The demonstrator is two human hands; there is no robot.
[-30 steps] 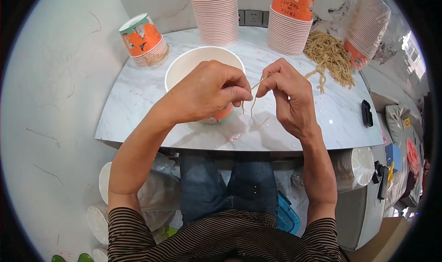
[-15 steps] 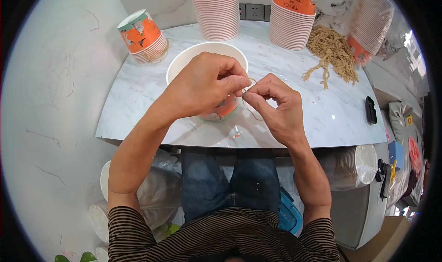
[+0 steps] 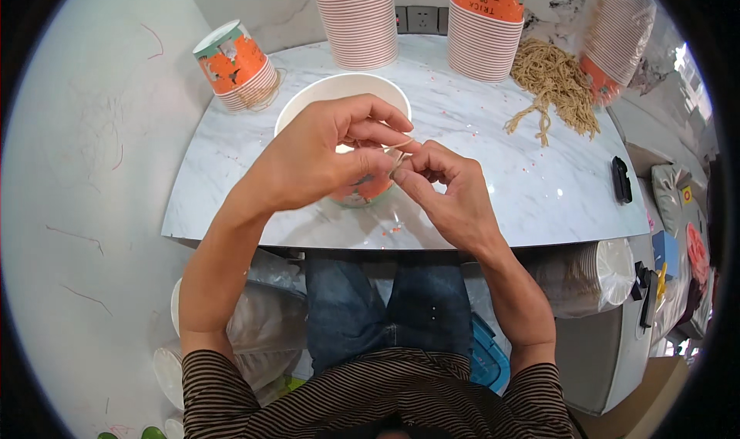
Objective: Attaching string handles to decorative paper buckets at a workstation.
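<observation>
In front of me a white paper bucket (image 3: pixel 339 85) with an orange and green printed side stands on the table, partly hidden by my hands. Over its near side, thin tan twine (image 3: pixel 399 144) runs between my fingers. My right hand (image 3: pixel 451 192) pinches the twine between thumb and forefinger. My left hand (image 3: pixel 312 150) meets it from the left; the twine lies along its fingers, which are partly spread, and its thumb is blurred. Whether the twine is joined to the bucket is hidden.
Stacks of printed buckets (image 3: pixel 354 26) and more buckets (image 3: pixel 486 38) stand at the back of the marble-patterned table (image 3: pixel 539 208). A tilted short stack (image 3: pixel 239 65) is at left. A twine heap (image 3: pixel 559 88), wrapped buckets (image 3: pixel 617 38) and a black object (image 3: pixel 620 180) lie right.
My left hand has opened its fingers wider and its thumb has moved down. My right hand has shifted left and slightly down, still pinching the twine.
</observation>
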